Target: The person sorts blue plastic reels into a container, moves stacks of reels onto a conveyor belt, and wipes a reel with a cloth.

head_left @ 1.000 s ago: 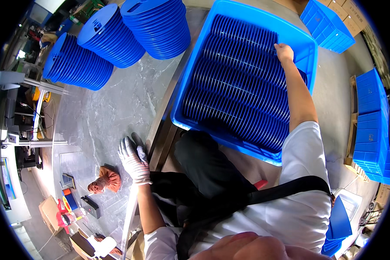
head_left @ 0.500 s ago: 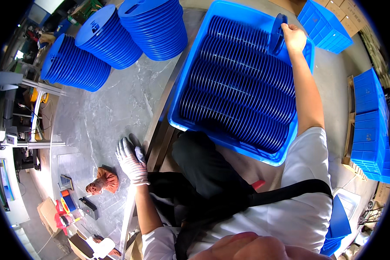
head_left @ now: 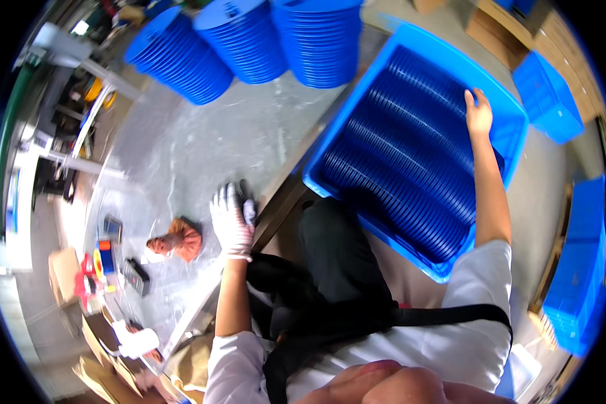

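Left hand: white-gloved, laid flat on the grey counter at its near edge, grip spread, holding nothing. Right hand: bare, resting on the far end of the discs, fingers loosely open; whether it gripped one could not be told. Discs: blue, standing on edge in rows, filling a blue crate beside the counter. Three stacks of like discs stood at the counter's far side. An orange rag lay just left of the gloved hand.

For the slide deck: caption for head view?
Bare right hand reaches into blue crate of discs; gloved left hand rests on table.
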A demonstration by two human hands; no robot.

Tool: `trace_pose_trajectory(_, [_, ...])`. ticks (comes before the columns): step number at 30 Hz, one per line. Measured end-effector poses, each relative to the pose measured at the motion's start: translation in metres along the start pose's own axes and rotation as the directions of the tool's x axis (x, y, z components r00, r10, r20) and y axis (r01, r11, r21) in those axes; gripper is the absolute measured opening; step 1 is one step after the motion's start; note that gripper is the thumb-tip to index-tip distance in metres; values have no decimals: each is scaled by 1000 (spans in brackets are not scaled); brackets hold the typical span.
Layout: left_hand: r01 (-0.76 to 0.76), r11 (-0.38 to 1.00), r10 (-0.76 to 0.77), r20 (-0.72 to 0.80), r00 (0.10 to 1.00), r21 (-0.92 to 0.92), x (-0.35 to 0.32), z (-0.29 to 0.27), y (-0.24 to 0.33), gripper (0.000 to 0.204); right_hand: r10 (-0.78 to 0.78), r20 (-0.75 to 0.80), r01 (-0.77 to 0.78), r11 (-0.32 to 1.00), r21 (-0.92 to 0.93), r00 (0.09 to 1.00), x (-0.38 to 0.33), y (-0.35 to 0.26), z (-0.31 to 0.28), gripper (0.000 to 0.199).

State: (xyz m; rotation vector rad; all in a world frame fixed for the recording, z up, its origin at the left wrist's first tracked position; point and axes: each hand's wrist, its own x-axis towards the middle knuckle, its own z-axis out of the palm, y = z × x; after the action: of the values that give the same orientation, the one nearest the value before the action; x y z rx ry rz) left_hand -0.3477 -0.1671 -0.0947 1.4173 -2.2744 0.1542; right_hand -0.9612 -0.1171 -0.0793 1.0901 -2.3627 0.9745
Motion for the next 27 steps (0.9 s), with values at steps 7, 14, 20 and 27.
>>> trace_pose_trajectory(7, [44, 999, -44, -11, 999, -16, 3, -3, -1, 54, -89, 385, -231, 669, 706, 919, -38, -164, 54, 48])
trace_pose_trajectory(14, [97, 995, -96, 21, 995, -30, 0, -4, -1, 55, -85, 639, -645, -82, 760, 764, 13, -219, 158, 87])
trace_pose_trajectory(20, [100, 995, -99, 89, 991, -13, 3, -16, 7, 55, -227, 741, -773, -240, 587, 632, 61, -212, 195, 76])
trace_pose_trajectory(27, [113, 993, -111, 135, 985, -13, 3, -18, 8, 56, -114, 870, -874, -141, 465, 480, 62, -197, 220, 54])
